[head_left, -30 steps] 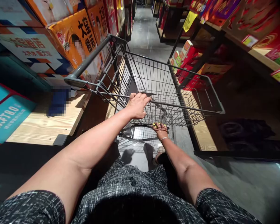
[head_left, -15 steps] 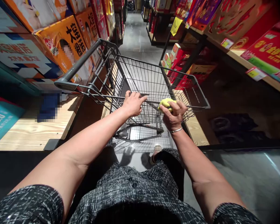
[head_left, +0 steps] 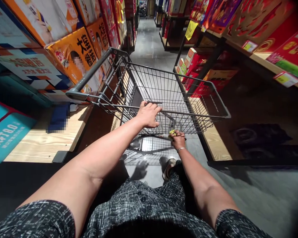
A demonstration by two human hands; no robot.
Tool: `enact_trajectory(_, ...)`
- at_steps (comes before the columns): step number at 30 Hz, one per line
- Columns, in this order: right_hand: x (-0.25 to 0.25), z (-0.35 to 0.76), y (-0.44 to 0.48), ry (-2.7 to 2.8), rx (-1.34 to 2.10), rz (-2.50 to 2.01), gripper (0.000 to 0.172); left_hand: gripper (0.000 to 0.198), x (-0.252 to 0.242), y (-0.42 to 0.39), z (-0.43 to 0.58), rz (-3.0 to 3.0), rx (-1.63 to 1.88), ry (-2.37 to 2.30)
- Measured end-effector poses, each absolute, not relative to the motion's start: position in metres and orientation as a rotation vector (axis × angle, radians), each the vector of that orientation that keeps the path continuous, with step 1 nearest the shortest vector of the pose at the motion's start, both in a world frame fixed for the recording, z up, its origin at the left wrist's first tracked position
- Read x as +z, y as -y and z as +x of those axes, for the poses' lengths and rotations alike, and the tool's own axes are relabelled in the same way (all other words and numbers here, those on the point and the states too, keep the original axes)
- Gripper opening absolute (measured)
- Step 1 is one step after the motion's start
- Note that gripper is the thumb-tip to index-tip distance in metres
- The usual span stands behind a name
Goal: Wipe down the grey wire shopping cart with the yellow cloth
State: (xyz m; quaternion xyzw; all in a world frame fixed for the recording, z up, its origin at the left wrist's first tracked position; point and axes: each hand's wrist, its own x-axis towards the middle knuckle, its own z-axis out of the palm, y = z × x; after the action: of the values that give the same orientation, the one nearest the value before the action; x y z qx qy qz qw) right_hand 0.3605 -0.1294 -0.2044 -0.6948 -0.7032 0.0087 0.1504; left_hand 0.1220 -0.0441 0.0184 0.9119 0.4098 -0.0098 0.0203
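A grey wire shopping cart [head_left: 159, 74] stands across the aisle in front of me, its side toward me. My left hand [head_left: 149, 114] lies over the cart's near top rail, fingers bent round it and thumb below. Lower down, my right hand [head_left: 178, 139] is closed on a crumpled yellow cloth [head_left: 173, 133], most of it hidden by the fingers. That hand is by the lower frame of the cart, below the basket; whether the cloth touches the frame I cannot tell. The cart's push handle [head_left: 94, 71] is at the left.
Orange packages [head_left: 74, 53] are stacked on the left, above a wooden shelf [head_left: 47, 142] with a blue item [head_left: 58, 117]. On the right, a shelf [head_left: 265, 59] bears red gift boxes. My shoe [head_left: 169, 167] is on the grey floor under the cart.
My right hand has gone down with the yellow cloth, from the top rail to the lower frame. My left hand has settled onto the rail. The whole view has shifted slightly.
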Motion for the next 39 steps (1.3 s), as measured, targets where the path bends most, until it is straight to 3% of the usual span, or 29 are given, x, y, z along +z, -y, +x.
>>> enact_trajectory(6,-0.121,0.398,0.138,1.731,-0.277,-1.86,0.039,0.072,0.017,0.045,0.121,2.852,-0.006,-1.254)
enact_trajectory(9,-0.073,0.423,0.136,1.532,-0.435,-1.827,0.057,0.069,0.017,0.046,0.12,2.859,0.012,-1.259)
enact_trajectory(11,-0.052,0.431,0.131,1.434,-0.429,-1.902,0.067,0.067,0.017,0.046,0.12,2.857,0.014,-1.265)
enact_trajectory(13,-0.041,0.428,0.122,1.409,-0.348,-1.973,0.063,0.067,0.018,0.045,0.12,2.854,0.012,-1.265)
enact_trajectory(16,-0.033,0.394,0.108,1.566,-0.202,-1.946,0.052,0.066,0.017,0.044,0.12,2.85,0.012,-1.273)
enact_trajectory(23,-0.011,0.31,0.088,2.132,-0.037,-1.591,0.049,0.06,0.014,0.044,0.117,2.869,0.058,-1.257)
enact_trajectory(30,-0.019,0.417,0.095,2.048,-0.106,-1.877,0.031,0.066,0.011,0.041,0.114,2.878,0.06,-1.225)
enact_trajectory(35,-0.023,0.503,0.109,1.859,-0.179,-2.309,0.037,0.065,0.012,0.041,0.116,2.873,0.057,-1.222)
enact_trajectory(39,-0.032,0.522,0.117,1.776,-0.267,-2.363,0.041,0.065,0.013,0.042,0.12,2.862,0.049,-1.242)
